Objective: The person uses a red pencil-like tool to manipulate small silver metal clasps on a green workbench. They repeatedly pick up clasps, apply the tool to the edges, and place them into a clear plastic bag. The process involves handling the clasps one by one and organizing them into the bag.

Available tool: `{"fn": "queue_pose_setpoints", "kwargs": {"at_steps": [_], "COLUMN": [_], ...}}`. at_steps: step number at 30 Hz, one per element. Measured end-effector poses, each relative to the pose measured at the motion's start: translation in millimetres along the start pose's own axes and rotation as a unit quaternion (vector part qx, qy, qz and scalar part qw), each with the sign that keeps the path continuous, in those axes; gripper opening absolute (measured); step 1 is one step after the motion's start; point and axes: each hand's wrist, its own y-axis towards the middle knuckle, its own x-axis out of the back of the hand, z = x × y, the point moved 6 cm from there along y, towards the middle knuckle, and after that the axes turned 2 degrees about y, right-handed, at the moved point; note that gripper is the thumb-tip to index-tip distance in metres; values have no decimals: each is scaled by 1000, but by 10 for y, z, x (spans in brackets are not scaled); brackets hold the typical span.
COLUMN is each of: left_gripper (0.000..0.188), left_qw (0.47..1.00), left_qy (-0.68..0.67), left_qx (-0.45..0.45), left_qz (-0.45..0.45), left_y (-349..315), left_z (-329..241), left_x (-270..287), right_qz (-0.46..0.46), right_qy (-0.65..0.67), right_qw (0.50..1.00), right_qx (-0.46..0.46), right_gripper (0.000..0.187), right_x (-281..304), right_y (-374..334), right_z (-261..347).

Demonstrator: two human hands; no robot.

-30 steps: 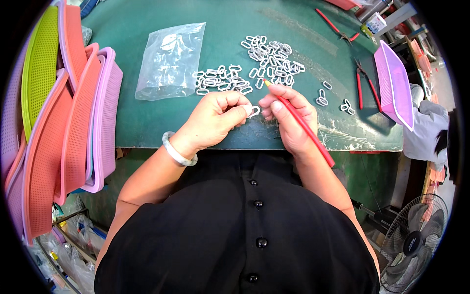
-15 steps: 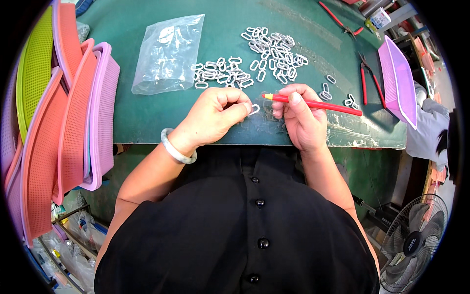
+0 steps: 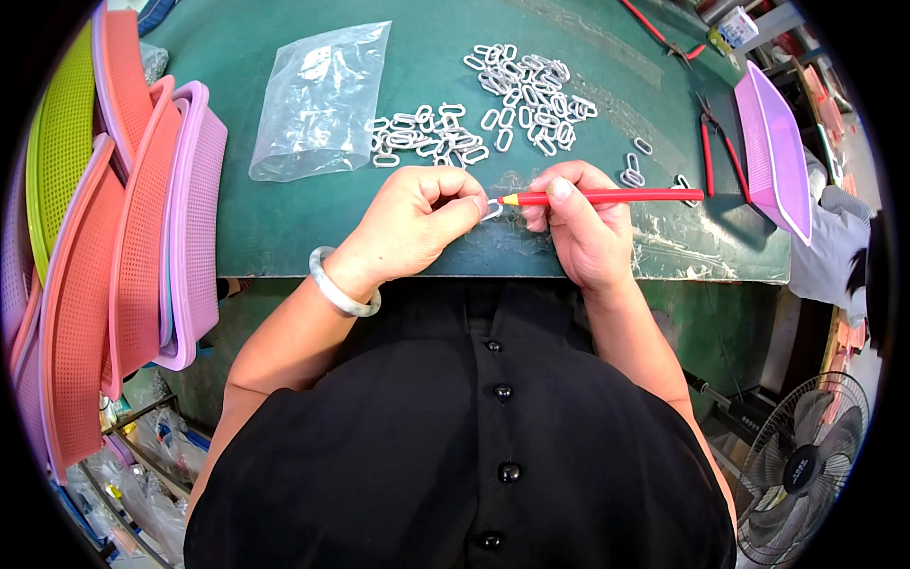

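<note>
Between the thumb and bent fingers of my left hand (image 3: 412, 216) is a pale oval link (image 3: 494, 211), its free end pointing right. My right hand (image 3: 592, 232) grips a red pencil (image 3: 630, 195) between thumb and fingers, lying nearly level. The pencil's red tip meets the link, or comes very near it, by my left fingertips. Beyond my hands lie two heaps of similar grey oval links, a smaller heap (image 3: 427, 137) and a larger heap (image 3: 531, 95). A few loose links (image 3: 632, 173) lie to the right of my right hand.
A clear plastic bag (image 3: 318, 109) lies at the far left of the green table (image 3: 436, 47). Red-handled pliers (image 3: 707, 156) and a purple basket (image 3: 770, 152) are on the right, with more pliers (image 3: 675, 47) farther back. Stacked baskets (image 3: 197, 228) crowd the left; a fan (image 3: 804, 465) stands lower right.
The pencil has turned from a slant to nearly level, and its tip has moved left and down to the link. My left hand keeps its pinch.
</note>
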Motion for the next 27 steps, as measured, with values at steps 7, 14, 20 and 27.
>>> {"fn": "queue_pose_setpoints", "kwargs": {"at_steps": [7, 14, 20, 27], "left_gripper": [10, 10, 11, 11], "left_qw": [1000, 1000, 1000, 1000], "left_qy": [2, -8, -13, -18], "left_qx": [0, 0, 2, 0], "left_qz": [-2, 3, 4, -2], "left_y": [0, -2, -2, 4], "left_z": [2, -1, 4, -17], "left_x": [-4, -8, -11, -2], "right_qz": [-4, -4, -8, -10], "right_qy": [-11, -24, -25, -26], "right_qw": [1000, 1000, 1000, 1000], "right_qx": [-6, 0, -3, -10], "right_gripper": [14, 14, 14, 13], "right_x": [-13, -10, -9, 12], "right_y": [-4, 0, 1, -2], "right_z": [1, -4, -4, -15]}}
